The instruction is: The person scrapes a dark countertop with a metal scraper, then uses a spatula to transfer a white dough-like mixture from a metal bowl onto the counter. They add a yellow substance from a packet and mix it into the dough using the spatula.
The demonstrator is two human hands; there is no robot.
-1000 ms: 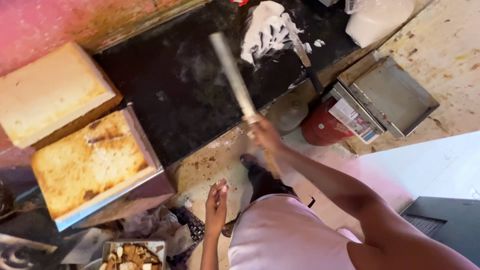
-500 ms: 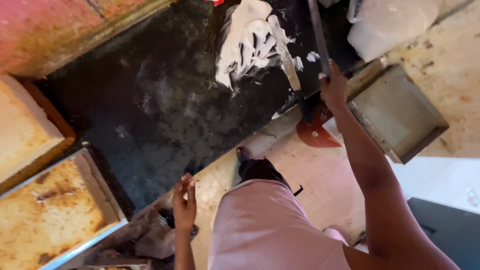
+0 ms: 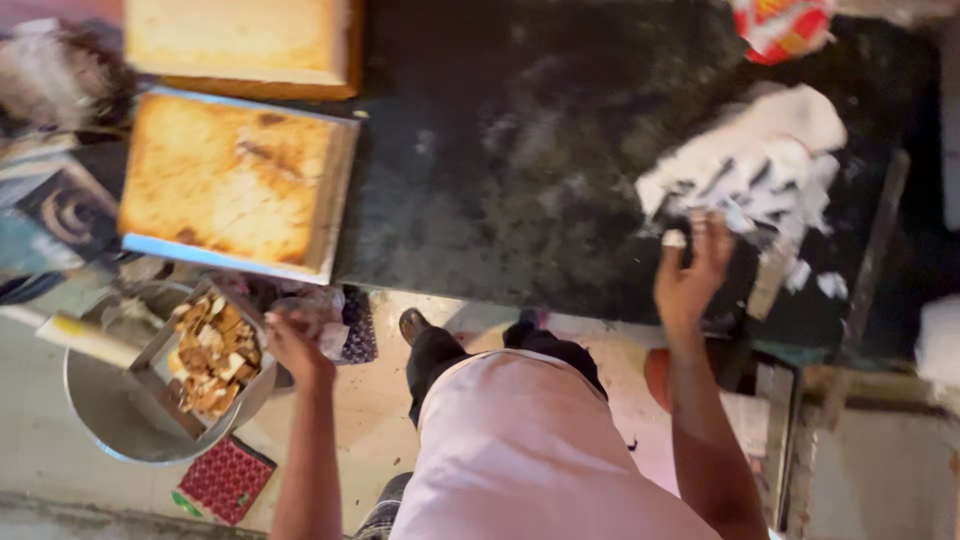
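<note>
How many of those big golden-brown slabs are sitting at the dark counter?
2: one slab in a blue-rimmed tray at the counter's left edge, the other slab just beyond it at the frame's top, partly cut off. More may lie out of view.

dim warm light | motion blur throughout | edges soft

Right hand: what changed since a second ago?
The right hand no longer holds up the long flat blade; it has come down, fingers open on the white pile. The left hand stays low, and the black slab looks unchanged.
</note>
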